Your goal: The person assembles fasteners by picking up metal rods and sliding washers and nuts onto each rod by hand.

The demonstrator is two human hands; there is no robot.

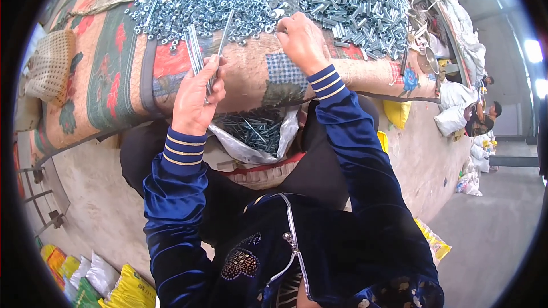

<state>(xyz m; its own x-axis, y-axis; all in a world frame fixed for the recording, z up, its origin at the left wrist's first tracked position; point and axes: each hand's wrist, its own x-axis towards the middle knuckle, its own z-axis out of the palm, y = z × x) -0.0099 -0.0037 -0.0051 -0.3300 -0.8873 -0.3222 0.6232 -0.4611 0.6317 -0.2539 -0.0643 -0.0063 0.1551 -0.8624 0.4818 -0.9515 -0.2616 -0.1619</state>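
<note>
My left hand (197, 100) is closed around several long thin metal bolts (194, 50), which point up and away from me. One of them (226, 33) leans apart from the others, between thumb and fingers. My right hand (301, 44) is closed at the near edge of the heap, its fingertips bent together by the flat washers (276, 12); what they pinch, if anything, is hidden. Small nuts (200, 5) are spread in a wide pile beyond my left hand. To the right lies a heap of short metal tubes (357, 3).
A patchwork cloth (245, 74) covers the work surface. Between my legs sits an open white bag (288, 134) with dark metal rods inside. A woven basket (51, 68) stands at left, cords (422, 8) and sacks (454, 100) at right. Another person (485, 117) sits far right.
</note>
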